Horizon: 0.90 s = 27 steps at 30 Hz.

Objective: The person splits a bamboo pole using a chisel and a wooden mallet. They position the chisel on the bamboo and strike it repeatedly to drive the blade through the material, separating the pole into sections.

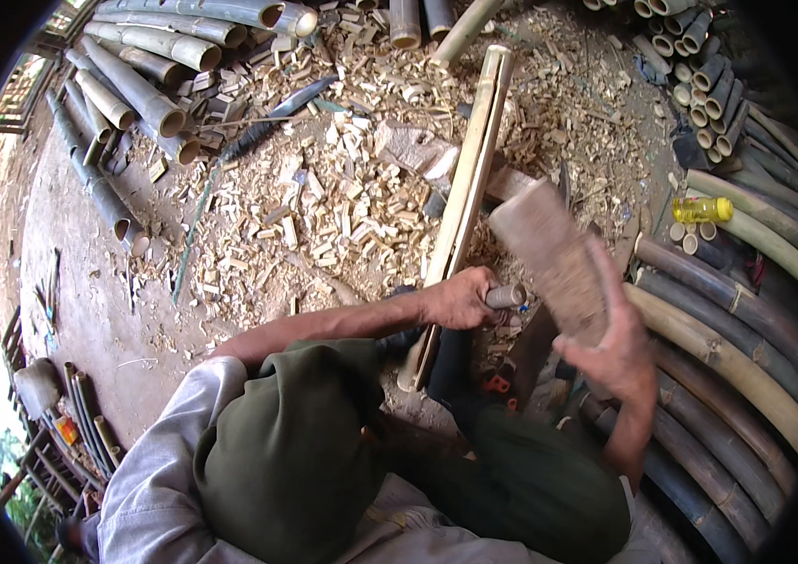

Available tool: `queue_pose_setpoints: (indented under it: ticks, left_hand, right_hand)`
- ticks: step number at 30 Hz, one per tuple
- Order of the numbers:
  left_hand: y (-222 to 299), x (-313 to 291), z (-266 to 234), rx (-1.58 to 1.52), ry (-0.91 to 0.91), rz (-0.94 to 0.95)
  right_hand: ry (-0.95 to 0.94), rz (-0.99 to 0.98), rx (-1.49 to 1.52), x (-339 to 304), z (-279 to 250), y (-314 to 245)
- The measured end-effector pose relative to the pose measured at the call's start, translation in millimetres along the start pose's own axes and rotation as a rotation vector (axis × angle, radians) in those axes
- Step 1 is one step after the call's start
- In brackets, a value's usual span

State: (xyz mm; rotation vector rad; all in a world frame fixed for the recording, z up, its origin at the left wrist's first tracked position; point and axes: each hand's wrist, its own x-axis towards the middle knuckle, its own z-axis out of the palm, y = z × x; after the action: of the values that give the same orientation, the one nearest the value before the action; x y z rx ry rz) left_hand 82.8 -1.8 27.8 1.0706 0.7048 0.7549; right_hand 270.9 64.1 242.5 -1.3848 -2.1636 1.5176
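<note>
My left hand (460, 297) is wrapped round a tool with a round wooden handle (506, 297), whose end sticks out to the right of the fist. Its working end is hidden. Beside that fist, a long split bamboo pole (474, 160) slants away from me, with a gap running along its length. My right hand (617, 352) grips a thick wooden block (549, 249) by its near part, blurred by motion. The block is raised to the right of the pole, apart from the wooden handle.
Wood chips (324, 216) cover the floor ahead. Bamboo poles (150, 94) lie at the far left, and more long poles (728, 329) line the right side. Short bamboo pieces (719, 94) are stacked at the far right near a yellow jar (703, 210). A rough wood chunk (415, 148) rests beyond the pole.
</note>
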Motion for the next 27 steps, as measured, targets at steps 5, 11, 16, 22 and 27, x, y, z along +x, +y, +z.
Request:
queue_pose_setpoints:
  ticks: [5, 11, 16, 22, 27]
  left_hand:
    - [16, -4, 4, 0.267, -0.227, 0.014]
    - [11, -34, 23, -0.105, -0.365, -0.289]
    - [-23, -68, 33, -0.173, -0.768, -0.473]
    - [93, 17, -32, 0.435, 0.289, -0.122]
    - [70, 38, -102, 1.058, 0.455, -0.438]
  right_hand:
    - [0.507, -0.178, 0.023, -5, -31, -17]
    - [0.505, -0.191, 0.126, -4, -29, 2]
    - [0.433, -0.179, 0.177, -3, -25, 1]
    - [0.475, -0.194, 0.084, -10, -35, 10]
    - [0.435, -0.167, 0.27, -6, -28, 18]
